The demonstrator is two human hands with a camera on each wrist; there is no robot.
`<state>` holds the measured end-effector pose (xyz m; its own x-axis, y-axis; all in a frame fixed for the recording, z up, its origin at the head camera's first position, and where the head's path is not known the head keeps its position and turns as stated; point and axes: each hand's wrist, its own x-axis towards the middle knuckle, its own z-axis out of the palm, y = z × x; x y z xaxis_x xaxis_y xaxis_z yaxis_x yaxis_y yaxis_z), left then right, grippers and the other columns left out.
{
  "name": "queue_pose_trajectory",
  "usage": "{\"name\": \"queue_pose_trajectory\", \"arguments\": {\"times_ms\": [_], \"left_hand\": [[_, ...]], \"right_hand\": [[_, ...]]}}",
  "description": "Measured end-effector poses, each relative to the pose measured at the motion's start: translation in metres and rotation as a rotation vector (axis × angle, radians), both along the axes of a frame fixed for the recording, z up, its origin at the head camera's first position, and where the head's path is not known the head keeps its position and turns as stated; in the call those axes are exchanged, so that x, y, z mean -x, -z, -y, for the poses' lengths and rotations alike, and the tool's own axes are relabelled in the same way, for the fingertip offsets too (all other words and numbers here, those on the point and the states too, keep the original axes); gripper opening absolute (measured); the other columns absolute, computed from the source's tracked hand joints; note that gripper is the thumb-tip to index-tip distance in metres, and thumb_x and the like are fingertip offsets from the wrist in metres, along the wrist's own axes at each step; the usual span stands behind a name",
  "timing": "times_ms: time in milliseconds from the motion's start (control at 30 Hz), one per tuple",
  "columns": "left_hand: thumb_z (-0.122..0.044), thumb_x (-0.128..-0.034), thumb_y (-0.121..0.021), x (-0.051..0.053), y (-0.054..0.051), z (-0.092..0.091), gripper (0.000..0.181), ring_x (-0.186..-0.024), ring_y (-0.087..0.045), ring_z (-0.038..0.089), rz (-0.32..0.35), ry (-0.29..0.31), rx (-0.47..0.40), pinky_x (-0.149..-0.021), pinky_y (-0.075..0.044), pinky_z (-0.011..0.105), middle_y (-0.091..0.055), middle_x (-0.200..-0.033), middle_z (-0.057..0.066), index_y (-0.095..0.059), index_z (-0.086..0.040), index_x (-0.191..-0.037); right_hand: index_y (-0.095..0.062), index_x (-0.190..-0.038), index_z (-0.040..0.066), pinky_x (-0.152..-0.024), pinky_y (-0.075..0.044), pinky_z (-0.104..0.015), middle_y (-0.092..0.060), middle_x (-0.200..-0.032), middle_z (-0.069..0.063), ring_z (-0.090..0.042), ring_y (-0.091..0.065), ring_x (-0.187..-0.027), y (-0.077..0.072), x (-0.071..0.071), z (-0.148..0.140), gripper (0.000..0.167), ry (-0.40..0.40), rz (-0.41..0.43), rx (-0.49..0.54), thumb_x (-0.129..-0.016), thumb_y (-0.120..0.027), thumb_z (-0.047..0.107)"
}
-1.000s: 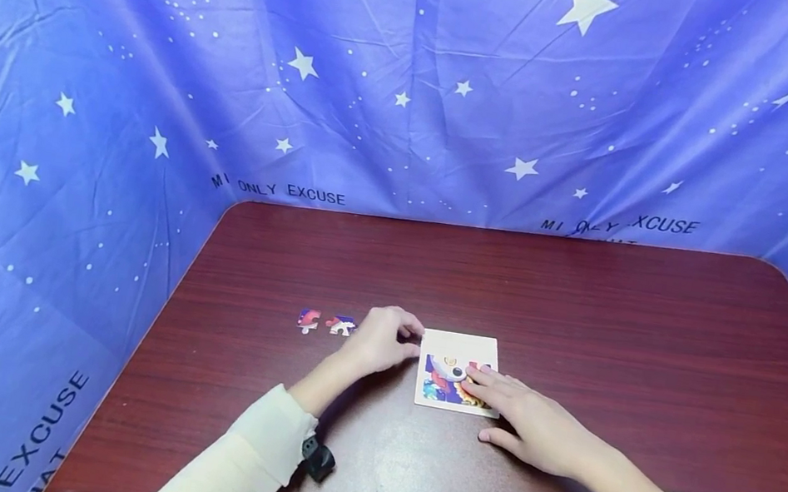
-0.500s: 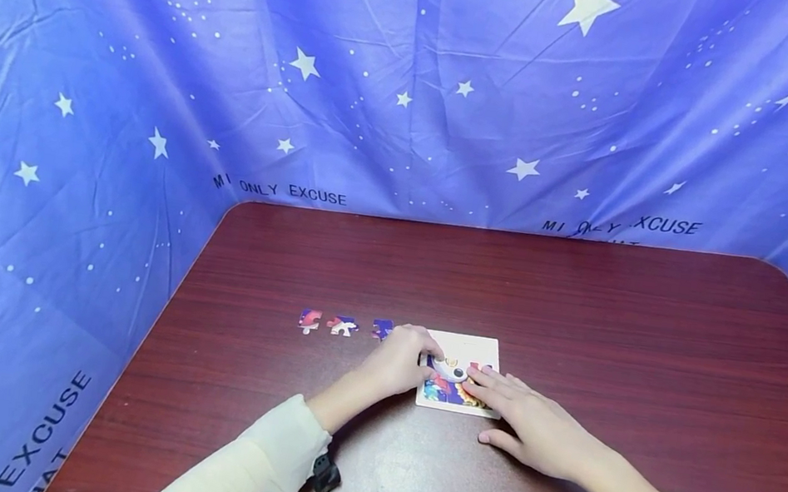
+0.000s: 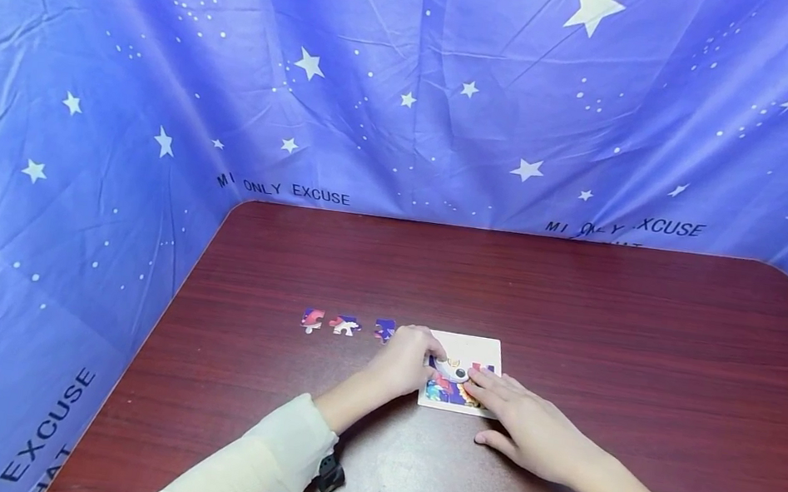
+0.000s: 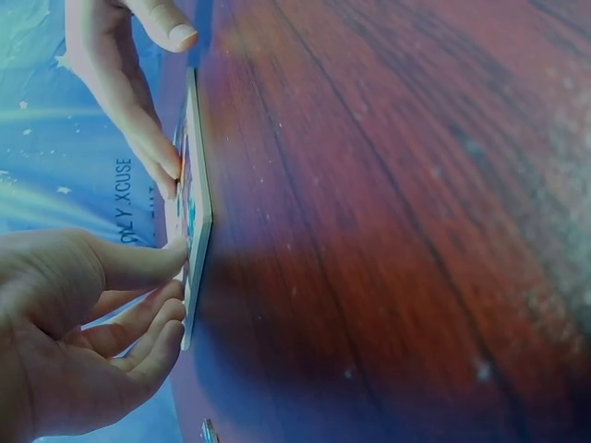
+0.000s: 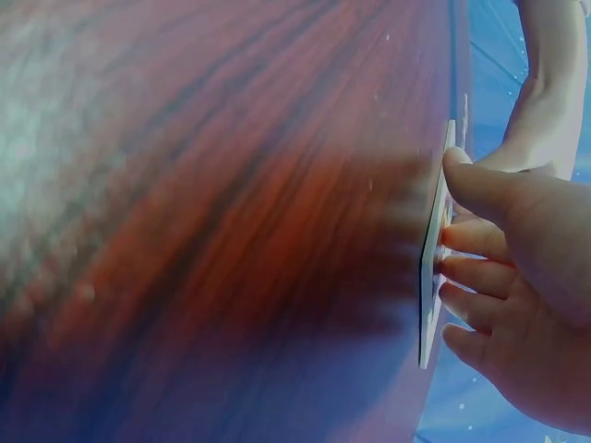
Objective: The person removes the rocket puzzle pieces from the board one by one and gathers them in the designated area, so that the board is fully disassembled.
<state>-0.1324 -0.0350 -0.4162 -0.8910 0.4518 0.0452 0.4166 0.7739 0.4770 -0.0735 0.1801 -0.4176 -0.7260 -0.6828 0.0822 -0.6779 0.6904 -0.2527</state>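
The board point(image 3: 474, 348) lay on the table point(image 3: 624, 329), well in from its far edge, three pieces point(image 3: 345, 326) towards its left edge. The right hand point(image 3: 530, 429) rested straight fingers on it; whether the left hand's point(image 3: 402, 363) bent fingers clamped anything there, I couldn't tell.

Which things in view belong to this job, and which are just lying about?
Likely job:
square cream puzzle board
three loose purple-and-red jigsaw pieces
left hand
right hand

Only surroundings:
reddish-brown wood-grain table
blue star-printed cloth
black wrist cameras
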Motion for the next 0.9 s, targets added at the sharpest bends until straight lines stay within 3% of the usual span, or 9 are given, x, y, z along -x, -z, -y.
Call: {"name": "queue_pose_trajectory", "arguments": {"times_ms": [367,600,733,900], "left_hand": [[-0.006,-0.0748,-0.078,0.002,0.003,-0.002,0.017,-0.082,-0.062,0.013,-0.035,0.012,-0.004,-0.075,-0.05,0.02,-0.074,-0.091,0.002,-0.077,-0.011,-0.091],[-0.003,-0.0738,-0.077,0.003,0.003,-0.001,0.018,-0.077,-0.06,0.01,-0.02,0.023,-0.026,-0.069,-0.046,0.016,-0.073,-0.088,0.002,-0.077,-0.01,-0.09],[-0.004,-0.0733,-0.078,0.006,0.005,0.002,0.018,-0.072,-0.058,0.009,0.021,0.035,-0.049,-0.062,-0.041,0.012,-0.071,-0.085,0.004,-0.076,-0.009,-0.091],[-0.007,-0.0734,-0.08,0.009,0.003,0.004,0.018,-0.077,-0.06,0.011,0.085,0.035,-0.052,-0.065,-0.044,0.014,-0.07,-0.088,0.005,-0.075,-0.01,-0.09]], "right_hand": [[-0.051,-0.138,0.008,-0.104,-0.045,-0.048,-0.053,-0.144,-0.009,-0.031,-0.05,-0.132,0.002,-0.002,0.006,0.062,-0.055,-0.046,0.023,-0.084,-0.071,0.031],[-0.05,-0.139,0.01,-0.1,-0.048,-0.047,-0.053,-0.143,-0.009,-0.03,-0.054,-0.128,0.003,-0.002,0.006,0.062,-0.059,-0.037,0.027,-0.085,-0.07,0.03],[-0.049,-0.141,0.014,-0.098,-0.049,-0.046,-0.053,-0.144,-0.007,-0.029,-0.054,-0.129,0.001,-0.001,0.008,0.062,-0.055,0.009,0.021,-0.085,-0.07,0.031],[-0.044,-0.144,0.019,-0.098,-0.049,-0.047,-0.048,-0.148,-0.003,-0.029,-0.05,-0.132,-0.003,0.001,0.01,0.064,-0.046,0.076,0.009,-0.086,-0.069,0.031]]}}
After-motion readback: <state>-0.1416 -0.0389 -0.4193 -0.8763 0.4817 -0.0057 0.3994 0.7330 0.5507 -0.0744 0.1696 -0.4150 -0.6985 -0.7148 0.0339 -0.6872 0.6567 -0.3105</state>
